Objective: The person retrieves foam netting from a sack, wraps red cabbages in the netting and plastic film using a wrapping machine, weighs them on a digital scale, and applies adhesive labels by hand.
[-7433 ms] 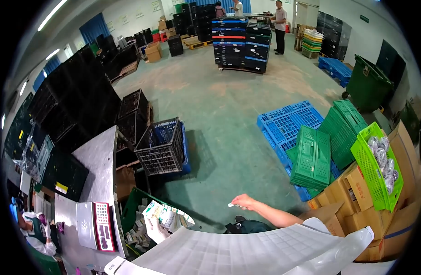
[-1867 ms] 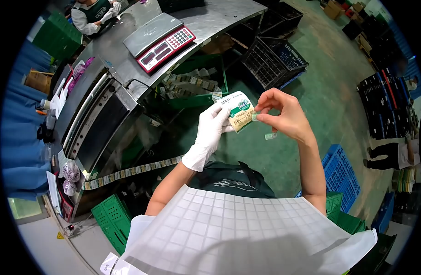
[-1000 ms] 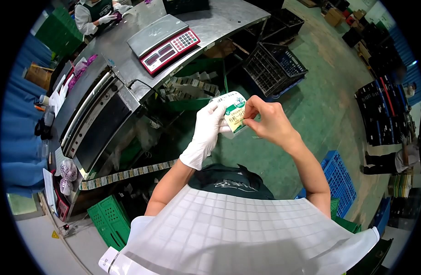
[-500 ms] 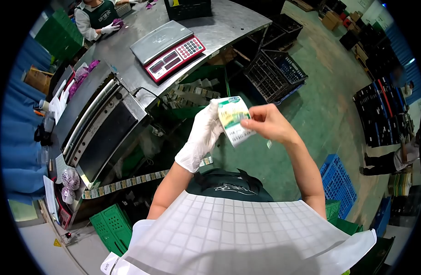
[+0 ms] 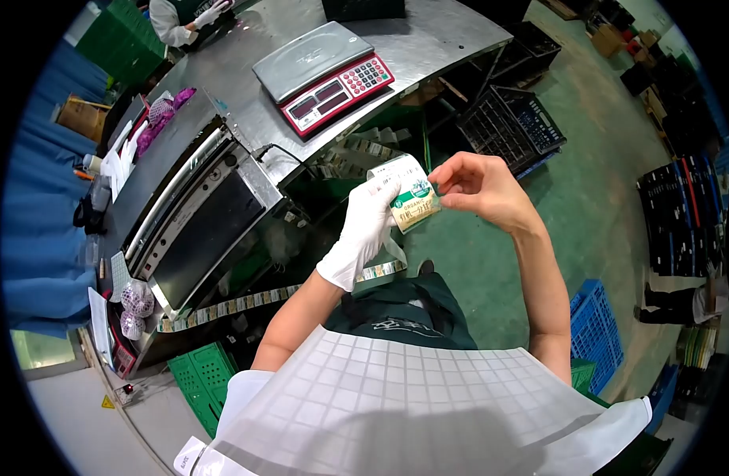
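Observation:
My left hand (image 5: 367, 220), in a white glove, holds a curled strip of printed labels (image 5: 414, 208) with green and yellow print, pinched at its left side. Bare, my right hand (image 5: 485, 190) is at the strip's right edge, thumb and forefinger pressed together; whether a bit of the label is between them is too small to tell. A long band of small labels (image 5: 245, 301) runs from the lower left toward a point below my left hand. Beyond my hands, a red and grey scale (image 5: 332, 91) sits on the metal table (image 5: 440, 40).
Left of me is a dark machine (image 5: 202, 214) with mesh bags (image 5: 137, 300) beside it. A green crate (image 5: 203, 382) is at lower left, a black crate (image 5: 503, 127) beyond my right hand, a blue pallet (image 5: 596, 333) at right. A co-worker's gloved hand (image 5: 212, 14) shows top left.
The label strip has turned and curled in my left hand, showing another printed side. My right hand has shifted to its right edge. The view has swung, so the table and scale appear farther right.

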